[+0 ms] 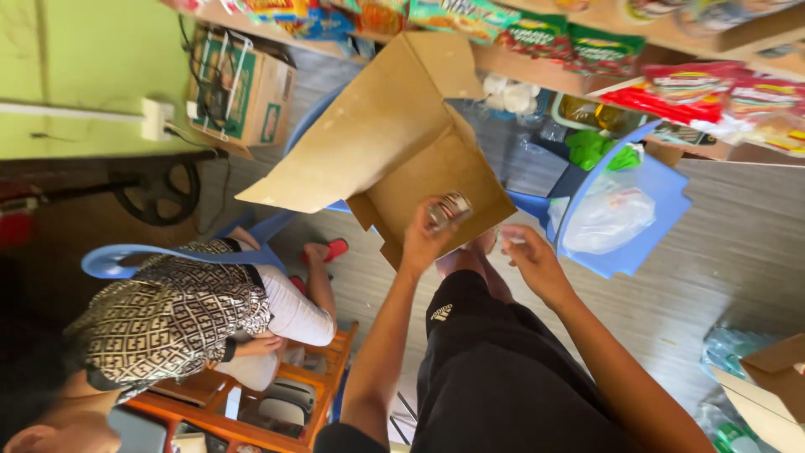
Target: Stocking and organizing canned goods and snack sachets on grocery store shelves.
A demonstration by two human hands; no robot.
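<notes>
Legs: black shorts (503, 377) at bottom centre, nearest the camera.
Left hand (426, 239): raised, fingers closed around a small patterned packet (450, 206), held just in front of the box.
Right hand (530, 252): raised beside the left, fingertips pinched on a small pale item (509, 239); kind cannot be told.
Seated person (180, 315): lower left, in a patterned black-and-cream top, on an orange wooden chair (251, 411).
Box: open brown cardboard box (394, 147), flaps up, resting on a blue plastic chair (537, 205).
Tub: blue plastic tub (650, 226) right of the box, holding a clear plastic bag (608, 214).
Shelf: wooden shelf (671, 38) at top, lined with red and green snack packets (604, 50).
</notes>
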